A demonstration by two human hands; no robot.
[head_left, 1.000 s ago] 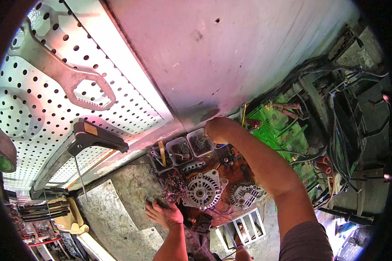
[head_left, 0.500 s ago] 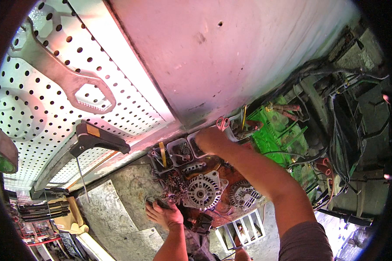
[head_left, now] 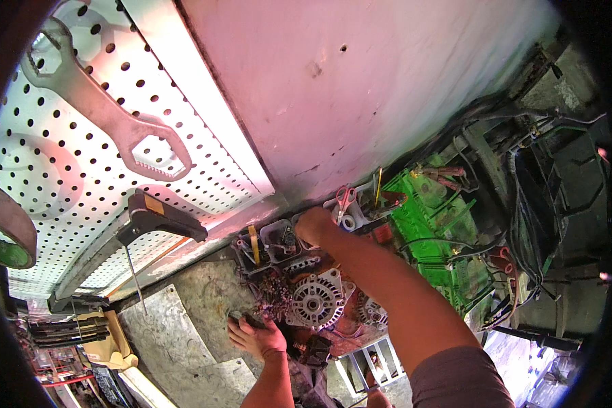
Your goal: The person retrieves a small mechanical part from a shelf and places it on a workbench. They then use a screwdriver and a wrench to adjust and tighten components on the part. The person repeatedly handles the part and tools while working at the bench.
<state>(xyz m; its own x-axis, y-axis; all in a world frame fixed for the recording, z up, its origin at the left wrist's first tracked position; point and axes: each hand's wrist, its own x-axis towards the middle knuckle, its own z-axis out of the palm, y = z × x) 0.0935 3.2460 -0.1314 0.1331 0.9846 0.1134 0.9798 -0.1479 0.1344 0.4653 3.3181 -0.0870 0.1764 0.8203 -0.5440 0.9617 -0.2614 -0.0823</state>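
My right hand point(head_left: 313, 226) reaches into one of the small plastic bins at the back of the bench, its fingers hidden inside. Beside it is another bin point(head_left: 279, 239) with small metal parts. My left hand point(head_left: 260, 338) rests on the bench with fingers curled round a small dark grey piece that I cannot identify. Just beyond that hand lies a heap of small dark, purplish bits point(head_left: 272, 297). Between my arms sits a round alternator housing point(head_left: 316, 300) with a slotted face. A second alternator part point(head_left: 372, 313) is partly covered by my right forearm.
Red-handled scissors point(head_left: 345, 198) and a tape roll point(head_left: 348, 222) sit right of my right hand. Farther right is a green case point(head_left: 421, 217) with cables. A white slatted grate point(head_left: 370, 364) lies near the front. A large wrench point(head_left: 109, 115) hangs on the pegboard.
My right hand has shifted left and the forearm now covers more of the second alternator part. The scissors and tape roll are more exposed. My left hand stays in place.
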